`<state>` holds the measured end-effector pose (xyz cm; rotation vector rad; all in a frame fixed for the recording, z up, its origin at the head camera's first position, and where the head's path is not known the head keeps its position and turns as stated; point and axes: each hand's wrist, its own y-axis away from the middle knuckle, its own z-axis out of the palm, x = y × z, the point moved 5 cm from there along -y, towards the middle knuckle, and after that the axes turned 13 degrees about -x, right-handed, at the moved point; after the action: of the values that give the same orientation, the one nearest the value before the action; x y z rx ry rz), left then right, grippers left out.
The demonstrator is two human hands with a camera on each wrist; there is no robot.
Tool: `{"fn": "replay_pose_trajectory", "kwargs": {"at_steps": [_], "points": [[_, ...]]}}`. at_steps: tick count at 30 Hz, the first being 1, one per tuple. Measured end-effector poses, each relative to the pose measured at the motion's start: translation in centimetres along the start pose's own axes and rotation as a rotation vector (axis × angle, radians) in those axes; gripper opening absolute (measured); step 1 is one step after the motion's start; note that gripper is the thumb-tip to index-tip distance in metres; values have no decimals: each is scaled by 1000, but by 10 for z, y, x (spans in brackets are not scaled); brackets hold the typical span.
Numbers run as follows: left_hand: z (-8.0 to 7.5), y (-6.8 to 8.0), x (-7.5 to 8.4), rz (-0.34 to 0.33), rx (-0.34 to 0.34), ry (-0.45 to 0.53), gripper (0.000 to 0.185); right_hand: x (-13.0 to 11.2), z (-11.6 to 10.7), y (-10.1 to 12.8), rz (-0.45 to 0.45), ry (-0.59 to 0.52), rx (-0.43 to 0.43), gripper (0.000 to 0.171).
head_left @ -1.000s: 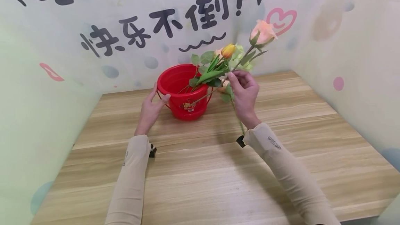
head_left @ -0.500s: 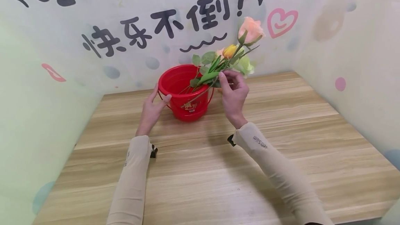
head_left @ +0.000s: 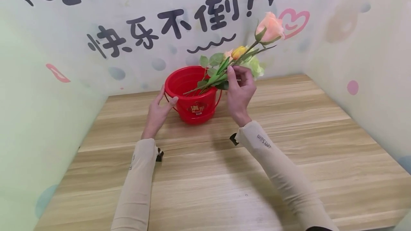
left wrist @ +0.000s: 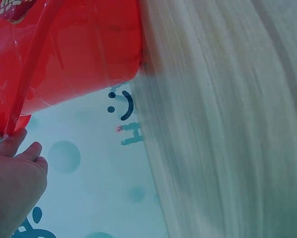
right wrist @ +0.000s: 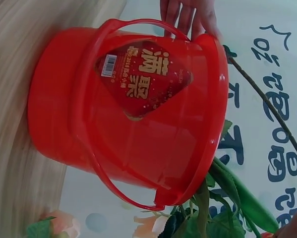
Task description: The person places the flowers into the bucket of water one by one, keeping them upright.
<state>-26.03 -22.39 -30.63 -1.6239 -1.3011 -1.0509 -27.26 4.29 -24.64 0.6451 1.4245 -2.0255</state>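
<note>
A red plastic bucket point(head_left: 192, 95) stands on the wooden table point(head_left: 224, 181) near the back wall. My left hand point(head_left: 165, 97) rests against its left side, fingers straight and thumb by the rim; the left wrist view shows the same hand point(left wrist: 14, 183) beside the bucket point(left wrist: 79, 49). My right hand point(head_left: 234, 70) pinches the stem of a peach rose point(head_left: 269, 27) just right of the bucket, and the stem slants down to the left over the bucket's mouth. A yellow tulip point(head_left: 239, 52), a pale green flower point(head_left: 255, 66) and green leaves point(head_left: 215, 60) lean out of the bucket point(right wrist: 133, 109).
Papered walls with black lettering close in the table at the back, left and right. The bucket's thin red handle point(right wrist: 103, 163) hangs down its front. Another peach flower point(right wrist: 56, 225) lies low beside the bucket.
My right hand has moved left toward the bucket and swung the rose's stem, whose lower end pointed down past my wrist, so it now slants over the bucket's mouth. The left hand stayed put.
</note>
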Motion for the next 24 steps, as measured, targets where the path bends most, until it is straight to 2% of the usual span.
{"fn": "replay_pose_trajectory", "kwargs": {"at_steps": [4, 7, 9, 19, 24], "points": [[-3, -11, -21, 14, 19, -8, 76, 2, -1, -3, -1, 25, 3, 5], [-4, -14, -28, 21, 30, -19, 78, 4, 0, -1, 4, 72, -17, 2], [-4, -13, -30, 22, 33, -26, 80, 6, 1, 1, 15, 106, -32, 7], [-3, -12, -30, 34, 46, -32, 84, 14, 8, 7, 16, 175, -118, 1], [-3, -12, -30, 27, 44, -30, 85, 19, 9, 7, 4, 198, -144, 13]]}}
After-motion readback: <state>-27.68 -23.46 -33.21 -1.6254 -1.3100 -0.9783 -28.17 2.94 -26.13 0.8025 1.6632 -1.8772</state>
